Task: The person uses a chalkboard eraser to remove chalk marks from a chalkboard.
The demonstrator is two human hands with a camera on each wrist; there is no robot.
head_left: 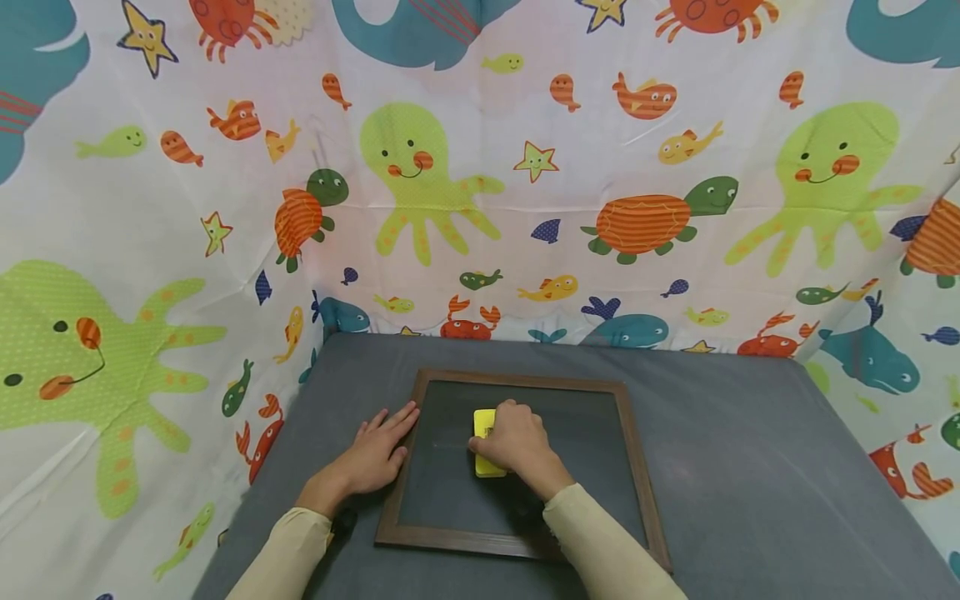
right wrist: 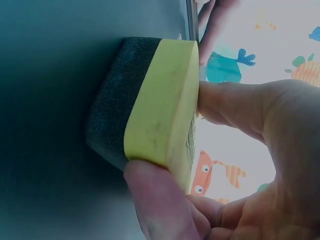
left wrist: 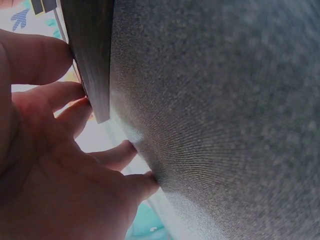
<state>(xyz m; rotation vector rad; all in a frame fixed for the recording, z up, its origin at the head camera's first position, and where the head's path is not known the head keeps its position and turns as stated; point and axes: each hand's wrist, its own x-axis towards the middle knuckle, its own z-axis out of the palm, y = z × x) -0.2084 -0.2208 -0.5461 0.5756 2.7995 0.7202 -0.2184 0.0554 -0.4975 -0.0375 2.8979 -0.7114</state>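
Note:
A framed chalkboard (head_left: 450, 500) with a brown wooden rim lies flat on the grey-covered table. My right hand (head_left: 517, 437) grips a yellow chalkboard eraser (head_left: 490, 467) over the upper middle of the board. Seen from the right wrist, the eraser (right wrist: 160, 100) has a dark felt side facing the board, with thumb and fingers on its yellow body. My left hand (head_left: 375, 454) rests at the board's left rim, fingers extended. In the left wrist view, some fingers of that hand (left wrist: 65, 165) touch the wooden rim (left wrist: 92, 55) and others reach down to the grey cloth.
Grey cloth (head_left: 750, 467) covers the table around the board. A white curtain (head_left: 480, 183) printed with sea animals hangs behind the table and along both sides. Beside the left wrist is a small dark object or shadow, too unclear to name.

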